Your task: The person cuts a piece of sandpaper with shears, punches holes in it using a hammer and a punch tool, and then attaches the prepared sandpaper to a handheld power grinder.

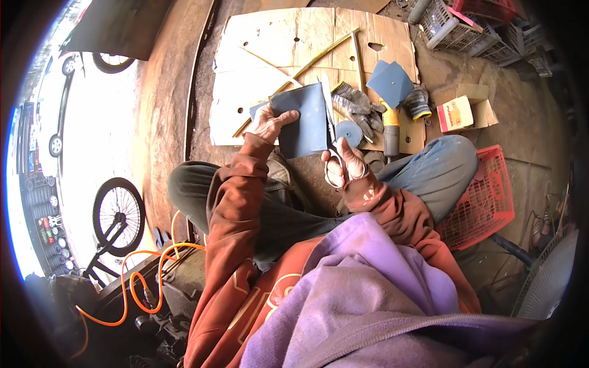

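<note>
Pinching a blue-grey sheet (304, 126) over flattened cardboard (264, 34) with left fingers (287, 117). Curling right fingers (334, 170) around scissors (332, 130) beside the sheet's right edge. Showing printed lettering on a yellow-faced box (454, 115), farther right.

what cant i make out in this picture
All in the head view:
left hand: some fingers hidden behind the blue sheet
yellow tool: upper end covered by the blue squares
red crate: partly hidden by the right leg
fan: cut off by the picture's dark edge

Sheet (302, 121) left of scissors (329, 110); gloves (357, 105) on cardboard (264, 37), box (454, 115) farther right.
</note>
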Motion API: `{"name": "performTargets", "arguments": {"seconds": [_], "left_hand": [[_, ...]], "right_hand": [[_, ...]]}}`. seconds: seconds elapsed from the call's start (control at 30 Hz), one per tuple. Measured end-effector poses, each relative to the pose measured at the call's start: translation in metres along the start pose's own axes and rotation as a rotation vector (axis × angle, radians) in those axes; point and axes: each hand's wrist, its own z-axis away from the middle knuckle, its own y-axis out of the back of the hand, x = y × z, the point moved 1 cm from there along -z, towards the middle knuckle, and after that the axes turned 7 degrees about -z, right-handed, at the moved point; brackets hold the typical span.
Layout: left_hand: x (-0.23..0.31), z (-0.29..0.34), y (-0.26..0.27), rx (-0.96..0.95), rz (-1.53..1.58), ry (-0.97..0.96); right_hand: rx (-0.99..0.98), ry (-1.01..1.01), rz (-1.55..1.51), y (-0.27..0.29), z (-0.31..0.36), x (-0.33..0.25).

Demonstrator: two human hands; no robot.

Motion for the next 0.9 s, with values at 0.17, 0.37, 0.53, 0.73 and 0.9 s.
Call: {"name": "performTargets", "arguments": {"seconds": [0.17,0.37,0.53,0.73,0.9], "left_hand": [[-0.012,-0.005,0.004,-0.035,-0.067,-0.045],[-0.015,-0.007,-0.001,-0.001,-0.111,-0.049],[-0.028,-0.016,0.01,0.046,-0.087,-0.068],[-0.067,-0.042,0.052,0.19,-0.009,0.085],[-0.124,-0.049,0.116,0.449,-0.562,0.163]], "right_hand": [[-0.014,-0.027,-0.133,-0.004,0.001,-0.003],[0.035,0.095,0.14,-0.02,0.011,0.002],[0.114,0.095,0.184,-0.035,0.021,0.004],[0.206,0.417,0.255,-0.01,0.018,-0.012],[0.094,0.607,0.397,-0.01,0.073,-0.073]]}}
